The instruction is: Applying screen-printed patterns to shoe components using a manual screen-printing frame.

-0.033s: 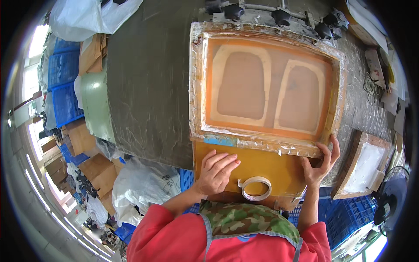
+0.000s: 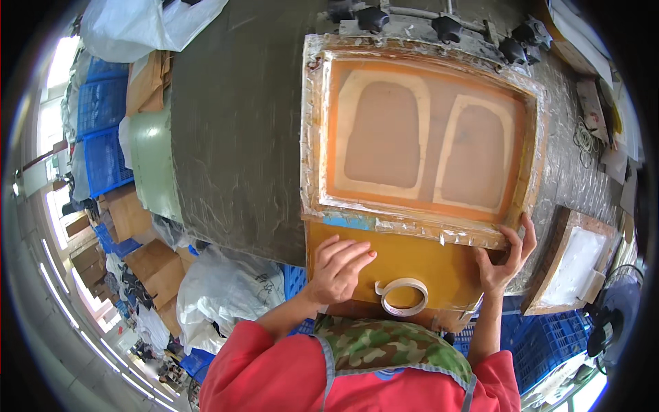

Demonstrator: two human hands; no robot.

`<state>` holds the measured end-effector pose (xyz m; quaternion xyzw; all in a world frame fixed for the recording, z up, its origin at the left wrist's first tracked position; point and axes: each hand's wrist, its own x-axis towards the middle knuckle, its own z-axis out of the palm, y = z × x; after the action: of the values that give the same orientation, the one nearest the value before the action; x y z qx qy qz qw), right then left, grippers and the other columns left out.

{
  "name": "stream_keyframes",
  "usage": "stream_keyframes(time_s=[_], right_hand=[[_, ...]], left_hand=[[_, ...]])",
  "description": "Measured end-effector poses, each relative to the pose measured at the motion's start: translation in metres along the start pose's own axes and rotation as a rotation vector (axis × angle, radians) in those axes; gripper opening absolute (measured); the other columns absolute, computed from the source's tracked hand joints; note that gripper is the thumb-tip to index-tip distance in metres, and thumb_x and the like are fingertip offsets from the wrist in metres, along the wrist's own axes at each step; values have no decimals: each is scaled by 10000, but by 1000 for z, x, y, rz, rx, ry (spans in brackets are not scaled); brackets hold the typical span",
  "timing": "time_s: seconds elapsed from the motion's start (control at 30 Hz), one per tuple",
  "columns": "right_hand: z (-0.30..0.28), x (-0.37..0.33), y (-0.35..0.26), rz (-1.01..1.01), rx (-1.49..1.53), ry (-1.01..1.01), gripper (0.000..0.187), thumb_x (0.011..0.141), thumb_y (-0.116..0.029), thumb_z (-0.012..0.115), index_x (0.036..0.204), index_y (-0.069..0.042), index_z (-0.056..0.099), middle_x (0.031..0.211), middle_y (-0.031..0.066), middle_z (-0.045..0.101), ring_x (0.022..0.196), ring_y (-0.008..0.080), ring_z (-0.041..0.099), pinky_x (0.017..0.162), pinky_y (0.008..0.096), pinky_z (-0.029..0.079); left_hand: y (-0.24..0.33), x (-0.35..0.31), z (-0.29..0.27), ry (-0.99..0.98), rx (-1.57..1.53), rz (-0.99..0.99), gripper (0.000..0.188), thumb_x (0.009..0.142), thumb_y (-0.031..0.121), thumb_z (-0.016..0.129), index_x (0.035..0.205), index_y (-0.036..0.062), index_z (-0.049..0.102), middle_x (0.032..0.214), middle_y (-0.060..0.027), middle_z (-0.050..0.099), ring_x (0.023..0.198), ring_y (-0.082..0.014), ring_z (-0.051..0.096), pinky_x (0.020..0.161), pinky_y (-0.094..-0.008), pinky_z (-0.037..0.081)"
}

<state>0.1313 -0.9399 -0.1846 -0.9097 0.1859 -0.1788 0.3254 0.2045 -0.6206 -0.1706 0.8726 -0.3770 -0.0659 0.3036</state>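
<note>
A wooden-framed printing screen (image 2: 420, 141) lies flat near the right end of a grey, rough-topped table (image 2: 233, 137), its orange mesh showing two pale rounded panel shapes side by side. The frame's rim is wrapped in worn, peeling tape, and black clamp knobs (image 2: 446, 27) sit along its far edge. Just beyond the frame's near edge a yellow-orange board (image 2: 405, 257) juts out over the near edge of the table. The left hand (image 2: 338, 269) rests flat on this board, fingers spread loosely and holding nothing, fingertips pointing toward the frame. A roll of white tape (image 2: 401, 296) lies on the board just beside that hand, on its right. The right hand (image 2: 506, 255) grips the near right corner of the screen frame, fingers curled over its rim. A second, smaller framed screen (image 2: 573, 264) lies further right. Blue crates (image 2: 103, 130) and cardboard boxes (image 2: 147, 264) are stacked well apart on the left.
</note>
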Motion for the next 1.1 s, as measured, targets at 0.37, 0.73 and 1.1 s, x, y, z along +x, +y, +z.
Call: stream_keyframes(time_s=[0.37, 0.73, 1.1], right_hand=[[1, 1, -2, 8, 3, 18, 494, 569, -171, 820, 1005, -65, 613, 1366, 174, 406, 1292, 370, 394, 1053, 473, 352], [-1, 1, 0, -14, -26, 23, 503, 595, -286, 821, 994, -66, 609, 1340, 191, 428, 1265, 385, 417, 1030, 483, 360], [-2, 0, -4, 28, -15, 6, 514, 543, -192, 836, 981, -78, 593, 1356, 181, 411, 1281, 386, 398, 1042, 479, 346]], left_hand=[[-40, 30, -10, 395, -132, -326, 366, 905, 99, 482, 1256, -3, 486, 1370, -234, 354, 1239, -346, 388, 1036, -436, 318], [-43, 28, -9, 429, -197, -313, 375, 926, 154, 460, 1270, 8, 465, 1370, -216, 357, 1243, -314, 393, 1036, -421, 313], [-51, 23, -10, 435, -654, -388, 366, 895, 86, 544, 1249, 16, 484, 1400, -150, 315, 1289, -240, 377, 1068, -379, 317]])
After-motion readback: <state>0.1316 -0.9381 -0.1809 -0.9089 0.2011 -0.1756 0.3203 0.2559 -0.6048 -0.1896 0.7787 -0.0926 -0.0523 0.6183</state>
